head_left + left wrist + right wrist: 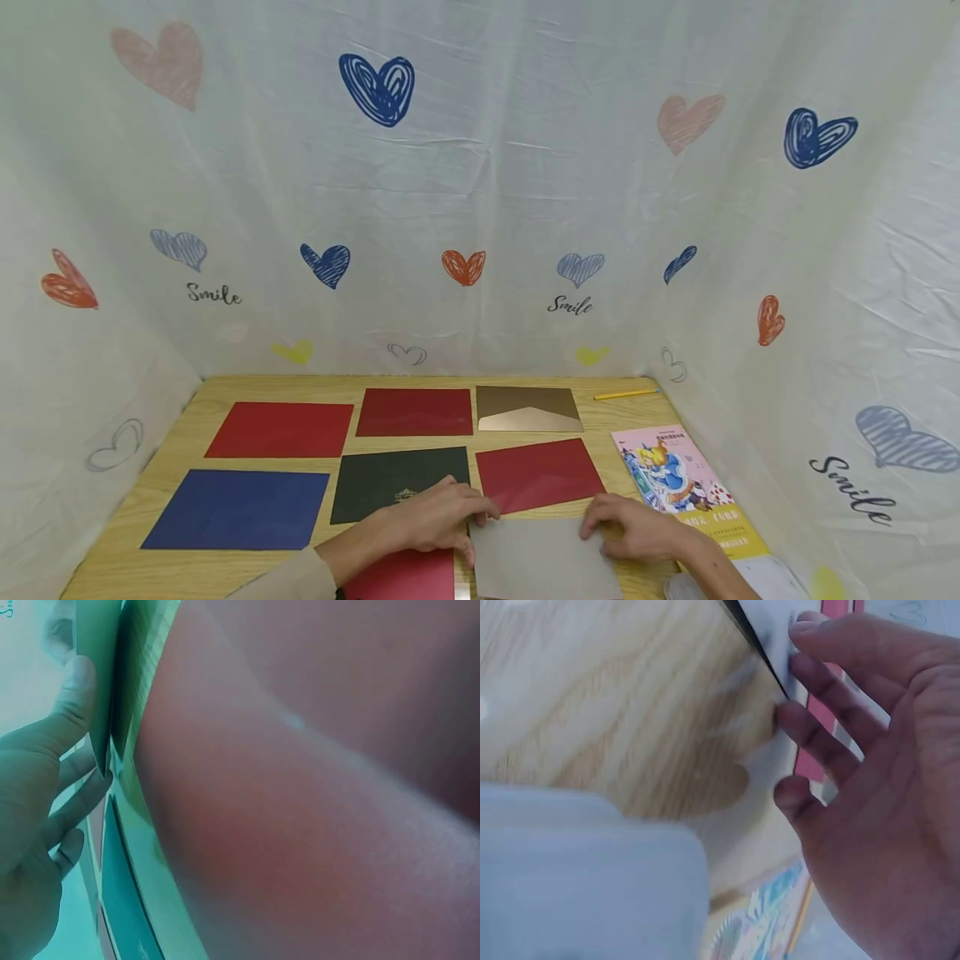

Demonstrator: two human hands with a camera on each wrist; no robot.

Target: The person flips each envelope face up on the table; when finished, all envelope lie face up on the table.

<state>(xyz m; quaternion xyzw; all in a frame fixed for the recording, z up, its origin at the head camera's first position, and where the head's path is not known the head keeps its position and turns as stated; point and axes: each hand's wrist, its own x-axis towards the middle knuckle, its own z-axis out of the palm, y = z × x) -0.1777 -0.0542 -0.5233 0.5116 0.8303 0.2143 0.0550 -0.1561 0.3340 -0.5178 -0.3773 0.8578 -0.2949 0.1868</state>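
Note:
Between my two hands is a grey envelope or card (540, 560), near the front of the table. My left hand (442, 515) pinches its left edge; in the left wrist view the thumb (79, 682) lies on its face with fingers at the edge. At the opposite edge my right hand (637, 529) pinches it, and the right wrist view shows the thumb (840, 634) over it, fingers beneath. A dark green envelope (375, 483) with a gold emblem lies partly behind my left hand. Another red envelope (405, 577) sticks out below that wrist.
Farther back lie a blue envelope (236, 510), several red ones, including a bright red envelope (281, 429), and a brown-gold envelope (528, 402). On the right are a yellow pencil (626, 394), an illustrated book (667, 467) and a whitish rounded object (592, 877). A heart-printed curtain (480, 183) surrounds the table.

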